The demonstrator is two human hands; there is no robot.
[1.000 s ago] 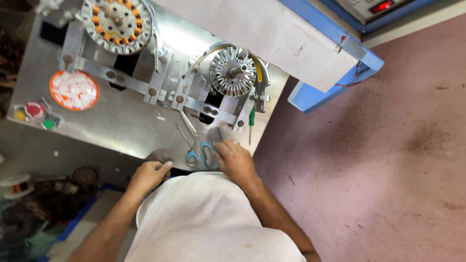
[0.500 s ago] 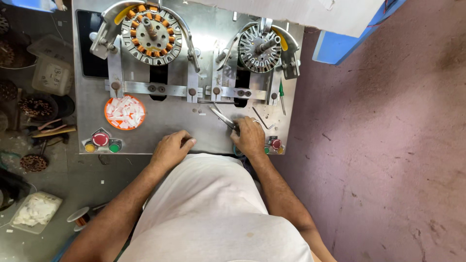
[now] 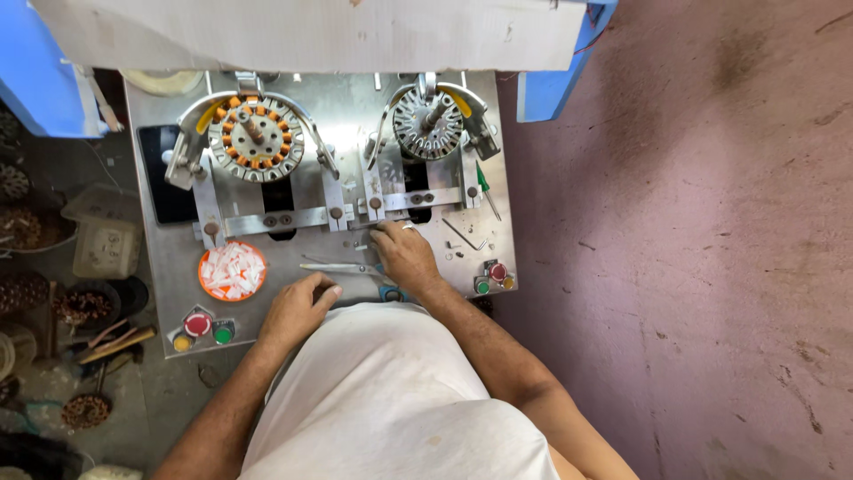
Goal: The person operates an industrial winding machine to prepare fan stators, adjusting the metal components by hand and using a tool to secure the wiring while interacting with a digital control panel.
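a dark rectangular screen [image 3: 169, 187] lies flat at the bench's [image 3: 444, 267] nine o'clock edge; no packages or labels show.

There is only one view, from a camera on the person's head. It looks almost straight down, from a little above the shoulders. The metal desk [image 3: 160, 293] fills the upper left part, the white shirt [image 3: 391, 400] is at the bottom edge, and the pink floor [image 3: 693, 267] takes the whole right side. The hands are near and clear.
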